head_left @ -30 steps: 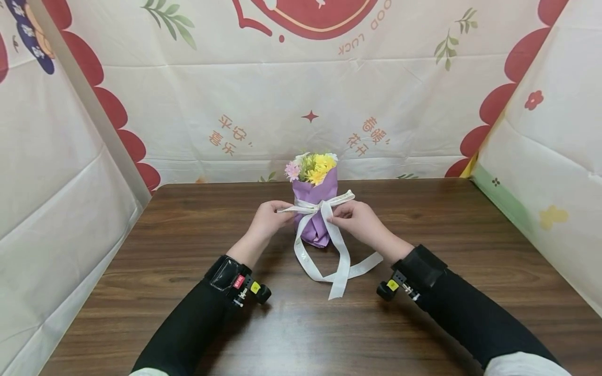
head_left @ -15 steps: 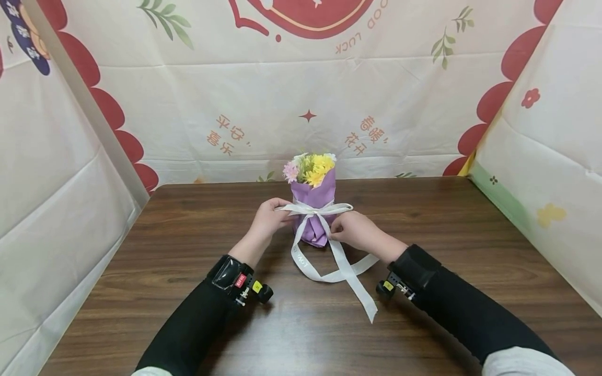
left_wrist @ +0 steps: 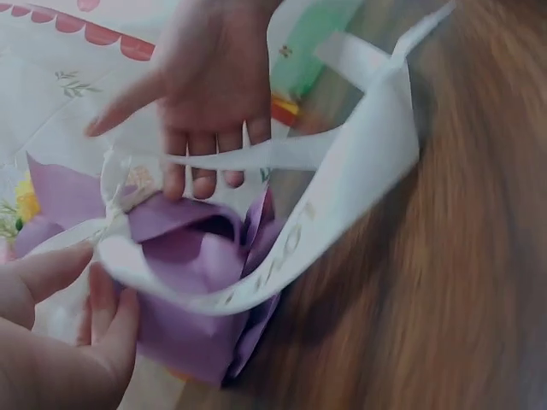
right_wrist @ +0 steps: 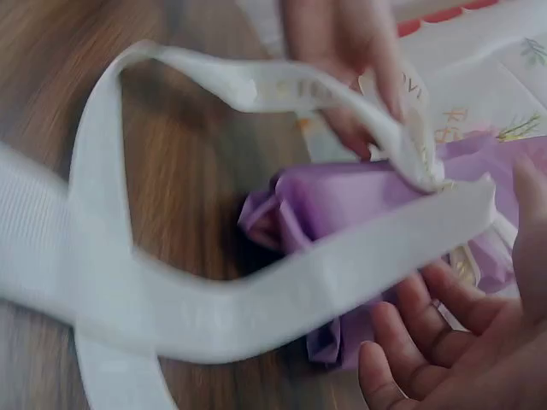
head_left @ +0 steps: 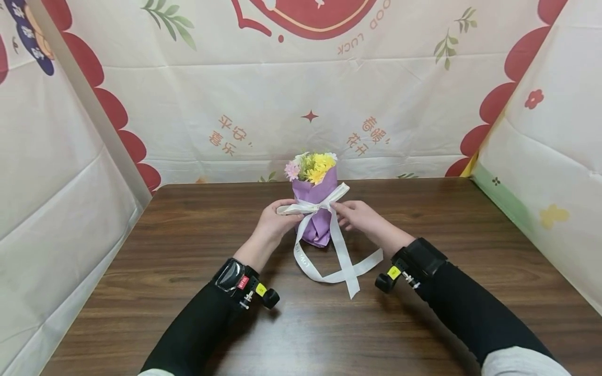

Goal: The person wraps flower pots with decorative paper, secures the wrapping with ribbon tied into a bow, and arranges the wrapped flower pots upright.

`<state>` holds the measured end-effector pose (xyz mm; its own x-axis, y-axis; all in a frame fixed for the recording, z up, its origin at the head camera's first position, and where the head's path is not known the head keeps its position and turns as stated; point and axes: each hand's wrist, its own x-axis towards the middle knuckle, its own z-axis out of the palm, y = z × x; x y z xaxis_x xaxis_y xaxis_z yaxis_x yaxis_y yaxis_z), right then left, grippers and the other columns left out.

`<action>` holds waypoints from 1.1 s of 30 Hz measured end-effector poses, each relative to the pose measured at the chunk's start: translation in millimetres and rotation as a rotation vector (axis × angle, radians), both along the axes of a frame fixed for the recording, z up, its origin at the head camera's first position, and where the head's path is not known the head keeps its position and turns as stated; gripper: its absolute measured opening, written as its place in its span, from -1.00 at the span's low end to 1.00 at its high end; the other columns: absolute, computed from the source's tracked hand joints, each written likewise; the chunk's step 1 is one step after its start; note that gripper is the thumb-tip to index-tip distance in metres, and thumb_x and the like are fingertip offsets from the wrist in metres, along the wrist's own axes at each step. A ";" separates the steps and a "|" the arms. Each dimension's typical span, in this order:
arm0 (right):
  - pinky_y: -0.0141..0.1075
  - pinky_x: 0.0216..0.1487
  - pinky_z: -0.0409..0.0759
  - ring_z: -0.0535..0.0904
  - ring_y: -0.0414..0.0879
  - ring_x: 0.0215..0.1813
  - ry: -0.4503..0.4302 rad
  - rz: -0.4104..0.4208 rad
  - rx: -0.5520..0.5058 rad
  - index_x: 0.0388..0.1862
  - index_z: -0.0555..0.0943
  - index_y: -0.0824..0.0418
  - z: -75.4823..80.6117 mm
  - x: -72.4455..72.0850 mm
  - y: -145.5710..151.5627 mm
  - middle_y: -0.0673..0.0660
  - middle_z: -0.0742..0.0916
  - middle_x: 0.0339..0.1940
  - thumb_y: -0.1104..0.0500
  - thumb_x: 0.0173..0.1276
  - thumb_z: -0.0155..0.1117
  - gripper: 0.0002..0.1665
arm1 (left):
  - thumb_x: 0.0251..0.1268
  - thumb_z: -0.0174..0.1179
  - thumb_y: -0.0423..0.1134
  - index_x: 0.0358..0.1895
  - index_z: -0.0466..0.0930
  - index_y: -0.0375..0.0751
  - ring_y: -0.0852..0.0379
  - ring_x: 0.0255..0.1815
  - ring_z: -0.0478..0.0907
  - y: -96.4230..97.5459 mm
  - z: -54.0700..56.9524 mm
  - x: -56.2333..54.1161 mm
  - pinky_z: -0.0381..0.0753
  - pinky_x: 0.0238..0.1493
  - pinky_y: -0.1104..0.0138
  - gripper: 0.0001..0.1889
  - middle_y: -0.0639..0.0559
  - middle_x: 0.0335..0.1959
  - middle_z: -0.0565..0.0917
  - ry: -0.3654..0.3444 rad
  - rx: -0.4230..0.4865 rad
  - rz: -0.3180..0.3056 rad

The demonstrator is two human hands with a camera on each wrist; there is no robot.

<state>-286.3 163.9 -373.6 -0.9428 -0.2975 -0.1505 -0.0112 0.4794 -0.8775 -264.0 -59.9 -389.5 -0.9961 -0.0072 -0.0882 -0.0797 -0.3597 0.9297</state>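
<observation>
A small bouquet of yellow, pink and white flowers (head_left: 320, 166) stands in purple wrapping (head_left: 316, 230) near the table's far edge. White ribbon (head_left: 345, 256) is tied round its middle in a bow, and long tails trail onto the table. My left hand (head_left: 278, 223) pinches the bow's left loop between thumb and fingers, close against the wrapping. At the bow's right side is my right hand (head_left: 362, 216), thumb and fingers extended beside the ribbon. The left wrist view shows that right hand (left_wrist: 214, 81) spread, palm visible. Lettering shows on the ribbon (left_wrist: 316, 226).
The brown wooden table (head_left: 188, 292) spreads around the bouquet. Behind it hangs a printed white cloth (head_left: 291, 83), with more cloth panels at the left and right sides. Wrist straps with small cameras sit on both forearms.
My right hand has let go of the ribbon tail and moved up beside the bow. The tail's end swung back leftward, and the right loop now tilts upward. My left hand shifted slightly right.
</observation>
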 end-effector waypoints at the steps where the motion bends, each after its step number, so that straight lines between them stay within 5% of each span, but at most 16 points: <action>1: -0.19 -0.16 0.60 0.56 -0.08 -0.28 -0.021 -0.021 -0.035 -0.11 0.54 0.39 0.3 -0.8 -1.5 0.12 0.60 -0.31 -0.15 0.47 0.10 -0.44 | 0.01 0.17 -0.79 0.08 0.49 -0.54 0.10 -0.23 0.62 2.2 -0.7 -0.1 0.66 -0.16 0.36 -0.52 -0.24 -0.14 0.63 -0.004 0.016 0.019; 6: -0.26 -0.30 0.58 0.50 -0.16 -0.47 -0.047 -0.108 -0.190 -0.31 0.53 0.34 1.7 -0.9 -13.0 0.03 0.55 -0.49 -0.04 0.45 0.18 -0.58 | 0.02 0.16 -0.79 0.04 0.51 -0.61 0.10 -0.27 0.64 12.4 -4.2 -1.1 0.65 -0.07 0.25 -0.57 -0.23 -0.20 0.68 -0.016 0.126 0.110; 9: -0.16 -0.23 0.61 0.55 -0.15 -0.47 0.001 -0.146 -0.222 -0.31 0.57 0.34 2.2 0.4 -18.5 0.01 0.59 -0.49 0.05 0.36 0.32 -0.66 | 0.03 0.23 -0.73 0.00 0.55 -0.62 0.13 -0.29 0.64 17.4 -6.3 -1.1 0.65 -0.07 0.25 -0.62 -0.22 -0.22 0.71 -0.004 0.088 0.127; 15: -0.17 -0.23 0.57 0.52 -0.16 -0.39 0.098 -0.171 -0.207 -0.17 0.64 0.36 2.5 1.3 -20.5 0.00 0.66 -0.41 0.18 0.21 0.44 -0.69 | -0.04 0.41 -0.58 -0.13 0.62 -0.50 0.18 -0.30 0.59 21.8 -11.1 -0.3 0.61 -0.24 0.39 -0.67 -0.07 -0.29 0.69 0.126 -0.203 0.116; 22: -0.36 -0.48 0.35 0.37 -0.16 -0.49 0.261 -0.116 -0.150 -0.41 0.64 0.32 -0.1 3.5 -19.6 -0.04 0.56 -0.62 0.25 0.14 0.49 -0.81 | -0.05 0.46 -0.38 -0.23 0.74 -0.32 0.07 -0.28 0.62 22.5 -8.0 -3.5 0.61 -0.19 0.26 -0.76 -0.08 -0.31 0.74 0.320 -0.689 0.188; 33: -0.37 -0.23 0.55 0.60 -0.14 -0.27 0.374 -0.050 -0.153 -0.20 0.70 0.35 0.7 -0.4 -17.7 0.10 0.75 -0.33 0.30 0.16 0.46 -0.77 | -0.06 0.48 -0.37 -0.31 0.74 -0.34 0.01 -0.20 0.65 20.7 -7.6 -6.3 0.60 -0.11 0.24 -0.80 -0.07 -0.28 0.70 0.510 -0.790 0.303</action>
<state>-286.8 146.2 -373.0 -0.9380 -0.2426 0.2477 -0.3230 0.3520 -0.8785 -270.2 -39.2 -397.1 -0.8596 -0.1399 0.4915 0.3907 0.4402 0.8084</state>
